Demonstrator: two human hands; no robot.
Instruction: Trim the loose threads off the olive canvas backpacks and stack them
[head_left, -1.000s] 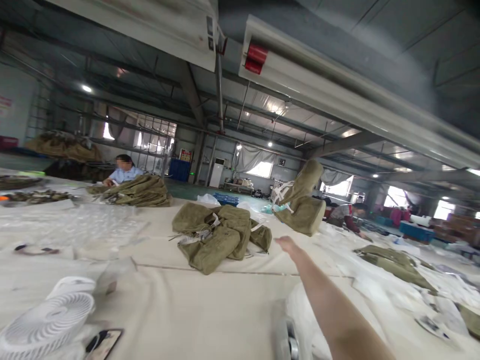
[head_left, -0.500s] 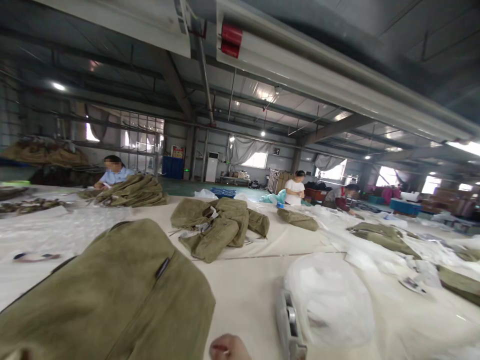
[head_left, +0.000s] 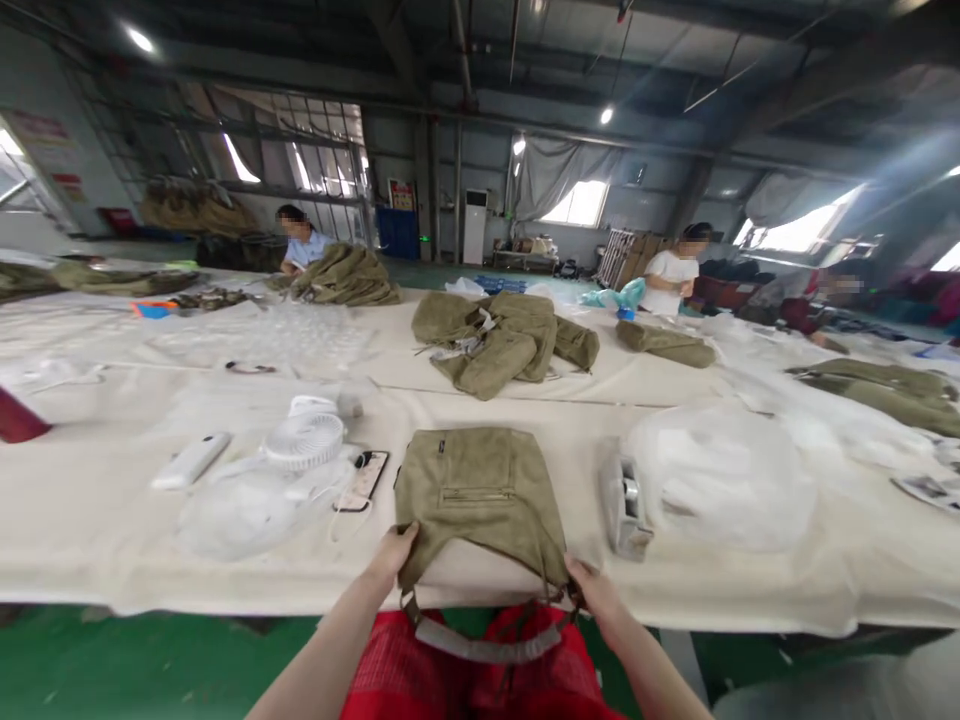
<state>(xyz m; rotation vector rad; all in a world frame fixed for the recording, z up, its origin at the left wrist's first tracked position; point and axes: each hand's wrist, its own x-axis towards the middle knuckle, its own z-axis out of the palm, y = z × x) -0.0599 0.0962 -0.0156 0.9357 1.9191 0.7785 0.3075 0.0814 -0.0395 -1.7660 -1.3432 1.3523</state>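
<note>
- Head view: my left hand (head_left: 394,556) and right hand (head_left: 595,592) pinch a bag's (head_left: 480,475) near corners, six o'clock.
- It's laid out; heaped bags (head_left: 504,352), twelve o'clock, lie untouched.

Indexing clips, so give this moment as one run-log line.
left hand: holds olive bag, left side | right hand: holds its right side | bag: on table | white fan: left of bag

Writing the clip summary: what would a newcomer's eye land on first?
The olive bag at the near edge of the pale-covered table, held at its near corners by the left hand and right hand. Next, the heap of olive cloth items farther back, then the white fan left of the bag.
</note>
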